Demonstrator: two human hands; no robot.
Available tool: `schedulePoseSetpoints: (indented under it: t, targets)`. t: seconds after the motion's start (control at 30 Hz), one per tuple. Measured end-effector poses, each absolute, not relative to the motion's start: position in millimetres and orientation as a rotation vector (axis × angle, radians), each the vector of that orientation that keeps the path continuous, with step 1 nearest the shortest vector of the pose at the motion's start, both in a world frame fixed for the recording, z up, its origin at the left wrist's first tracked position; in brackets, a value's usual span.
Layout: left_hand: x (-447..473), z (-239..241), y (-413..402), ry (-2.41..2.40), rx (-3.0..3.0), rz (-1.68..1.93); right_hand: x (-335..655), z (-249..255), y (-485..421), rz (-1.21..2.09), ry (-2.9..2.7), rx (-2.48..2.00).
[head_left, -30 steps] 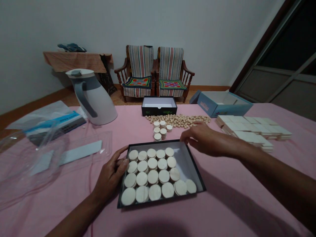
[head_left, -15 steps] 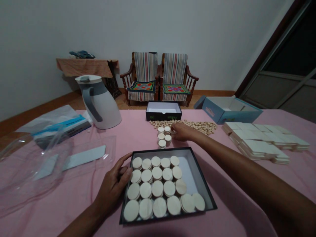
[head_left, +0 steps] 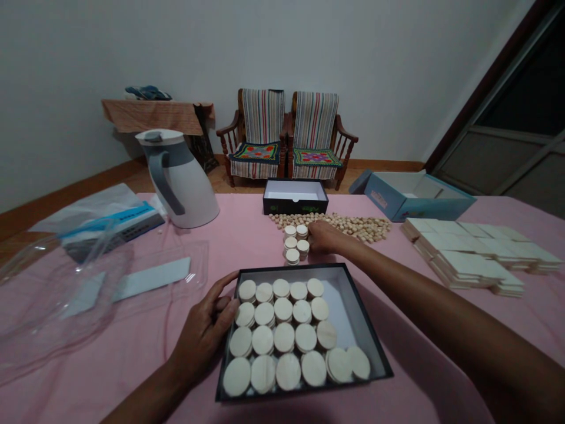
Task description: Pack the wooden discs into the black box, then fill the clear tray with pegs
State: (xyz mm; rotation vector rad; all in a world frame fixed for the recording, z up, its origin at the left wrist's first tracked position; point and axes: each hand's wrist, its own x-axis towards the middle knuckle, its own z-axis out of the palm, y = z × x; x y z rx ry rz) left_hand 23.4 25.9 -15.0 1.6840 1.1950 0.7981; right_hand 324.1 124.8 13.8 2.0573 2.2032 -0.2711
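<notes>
My left hand (head_left: pixel 203 330) grips the left wall of a shallow black box (head_left: pixel 359 321), the thumb over its rim. Rows of stacked round wooden discs (head_left: pixel 283 337) fill most of the box; two stacks at the front right lean over each other. Beyond the box, small stacks of wooden discs (head_left: pixel 290 242) stand on the pink cloth. My right hand (head_left: pixel 325 237) is closed beside the right of these small stacks, touching or nearly touching them. Its fingertips are hidden, so what it holds cannot be made out. Small wooden pieces (head_left: pixel 366 228) lie scattered behind it.
An open black box (head_left: pixel 295 206) and a blue box (head_left: pixel 415 206) stand at the back. Piles of square wooden pieces (head_left: pixel 472 250) lie right. A white-grey jug (head_left: pixel 189 188), a bag box (head_left: pixel 123 227) and clear plastic trays (head_left: pixel 154 277) occupy the left. Two chairs (head_left: pixel 286 135) stand beyond.
The view has shifted slightly, so most things sit a little to the right. My right hand stays beside the small stacks, and my left hand keeps its hold on the box.
</notes>
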Motion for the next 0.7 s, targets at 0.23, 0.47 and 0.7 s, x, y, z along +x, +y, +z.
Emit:
schedulePoseSetpoints:
  t: [0.23, 0.47, 0.7]
  targets:
    - [24.6, -14.6, 25.0, 1.181, 1.649, 0.818, 319.3, 12.3, 124.6, -0.276, 2.193, 2.079]
    - [22.7, -16.5, 25.9, 1.171, 1.658, 0.813, 319.8, 12.3, 125.3, -0.282, 2.193, 2.085]
    - [24.7, -11.3, 24.3, 1.169, 1.63, 0.831, 321.4, 16.1, 118.9, -0.271, 2.205, 2.105]
